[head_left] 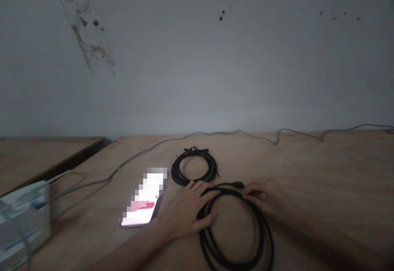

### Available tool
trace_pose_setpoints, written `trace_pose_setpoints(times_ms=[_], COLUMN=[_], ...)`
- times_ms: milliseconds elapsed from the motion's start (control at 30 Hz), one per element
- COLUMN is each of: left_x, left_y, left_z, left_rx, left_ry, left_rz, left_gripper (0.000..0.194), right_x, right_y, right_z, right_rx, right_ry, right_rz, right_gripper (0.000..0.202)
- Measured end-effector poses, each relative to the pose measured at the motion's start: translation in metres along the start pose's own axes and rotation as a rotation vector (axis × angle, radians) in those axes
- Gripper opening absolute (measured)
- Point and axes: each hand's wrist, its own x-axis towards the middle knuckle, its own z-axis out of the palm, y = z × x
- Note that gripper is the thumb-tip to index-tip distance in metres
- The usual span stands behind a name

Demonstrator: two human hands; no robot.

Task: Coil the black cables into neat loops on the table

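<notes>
A loosely coiled black cable lies on the wooden table in front of me, with its black connector end near the top of the loops. My left hand rests over the coil's left side, fingers stretched out and thumb apart, the loops passing beneath it. At the coil's upper right, my right hand pinches the cable between thumb and forefinger, just beside the connector. Behind my left hand sits a second, neatly bundled black cable, with short tie ends sticking out.
Left of my hands lies a phone with its screen lit. A white box-like item with cords stands at the left edge. One thin grey cord runs along the table's back by the wall. A dark gap separates two tabletops.
</notes>
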Motion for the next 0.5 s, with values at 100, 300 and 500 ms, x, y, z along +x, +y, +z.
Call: trace_pose_setpoints(times_ms=[100, 300, 500], left_x=[-0.001, -0.002, -0.002], left_y=[0.0, 0.0, -0.011], left_z=[0.001, -0.002, -0.005], left_rx=[-0.005, -0.009, -0.029], left_ry=[0.0, -0.022, -0.078], left_rz=[-0.002, -0.02, 0.119], left_gripper=[0.051, 0.052, 0.103], right_x=[0.0, -0.001, -0.002], right_y=[-0.005, -0.004, -0.011], right_z=[-0.003, 0.002, -0.004], right_rx=[0.065, 0.247, 0.202], right_ry=[0.0, 0.036, 0.0], right_rz=[0.082, 0.194, 0.172], right_gripper=[0.021, 0.023, 0.023])
